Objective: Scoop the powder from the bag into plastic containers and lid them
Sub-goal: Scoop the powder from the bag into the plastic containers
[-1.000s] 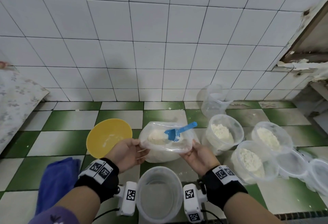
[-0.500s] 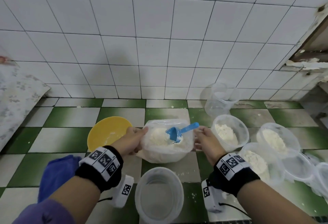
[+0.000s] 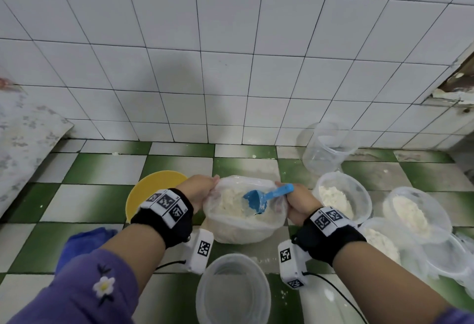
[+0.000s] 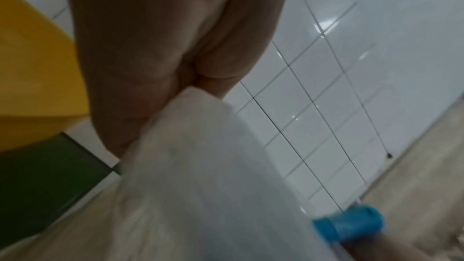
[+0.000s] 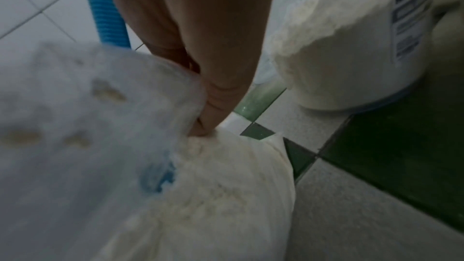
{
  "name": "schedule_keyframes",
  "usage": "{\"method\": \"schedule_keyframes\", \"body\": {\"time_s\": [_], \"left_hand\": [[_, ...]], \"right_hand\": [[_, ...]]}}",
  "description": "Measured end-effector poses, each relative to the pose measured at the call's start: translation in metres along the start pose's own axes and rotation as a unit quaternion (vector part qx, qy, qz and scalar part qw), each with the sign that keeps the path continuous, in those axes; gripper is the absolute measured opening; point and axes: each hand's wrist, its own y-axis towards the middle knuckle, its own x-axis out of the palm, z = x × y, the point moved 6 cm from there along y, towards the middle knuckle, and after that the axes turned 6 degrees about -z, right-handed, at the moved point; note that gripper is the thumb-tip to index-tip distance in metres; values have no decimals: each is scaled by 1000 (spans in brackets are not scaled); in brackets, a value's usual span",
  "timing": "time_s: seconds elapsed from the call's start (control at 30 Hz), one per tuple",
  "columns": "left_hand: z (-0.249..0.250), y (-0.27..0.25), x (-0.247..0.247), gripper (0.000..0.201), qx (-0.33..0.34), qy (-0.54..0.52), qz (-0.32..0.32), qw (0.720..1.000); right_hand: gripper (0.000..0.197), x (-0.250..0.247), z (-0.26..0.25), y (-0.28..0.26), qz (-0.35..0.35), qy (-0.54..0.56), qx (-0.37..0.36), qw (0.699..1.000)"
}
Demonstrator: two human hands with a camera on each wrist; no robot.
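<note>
A clear plastic bag [image 3: 243,226] of white powder sits on the green-and-white checked floor. A blue scoop [image 3: 266,198] lies inside it, handle pointing right over the rim. My left hand [image 3: 202,190] pinches the bag's left edge [image 4: 195,106]. My right hand [image 3: 295,200] pinches the right edge [image 5: 200,118], beside the scoop handle [image 5: 108,17]. An empty clear container [image 3: 233,290] stands just in front of the bag. Three containers holding powder [image 3: 338,195] [image 3: 415,213] [image 3: 382,244] stand to the right.
A yellow bowl [image 3: 143,195] sits left of the bag, a blue cloth [image 3: 82,244] nearer me on the left. An empty tub [image 3: 325,149] leans against the white tiled wall. Several more empty clear tubs [image 3: 446,259] crowd the right edge.
The bag went from being held up in my palms to resting on the floor. Both hands shifted up to grip its rim on either side.
</note>
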Motion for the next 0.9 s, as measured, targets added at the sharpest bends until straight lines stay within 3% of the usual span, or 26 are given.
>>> {"method": "schedule_keyframes", "body": {"time_s": [0.1,0.2,0.3,0.4,0.47,0.63,0.77,0.9], "left_hand": [[5,3,0,39,-24,-24,-16,999],[13,3,-2,38,-17,4,1,1000],[22,-1,1,39,-1,67,-11,998],[30,-11,11,39,2,155,-78,985],[30,-8,7,42,9,204,-79,976],[22,11,1,52,-22,273,-62,960],[22,21,2,61,-22,230,-15,973],[23,7,3,81,-8,265,-35,964]], "right_hand": [[29,0,-3,1,7,31,17,999],[14,4,-5,0,-17,37,14,999],[23,5,-9,-1,-52,-48,-20,997],[23,8,-12,-3,-95,-98,-37,990],[17,8,-14,-2,-90,-158,-44,982],[39,10,-19,6,-58,-219,-56,972],[43,11,-19,8,-45,-170,-25,984],[62,1,-7,9,-24,-127,-22,991]]}}
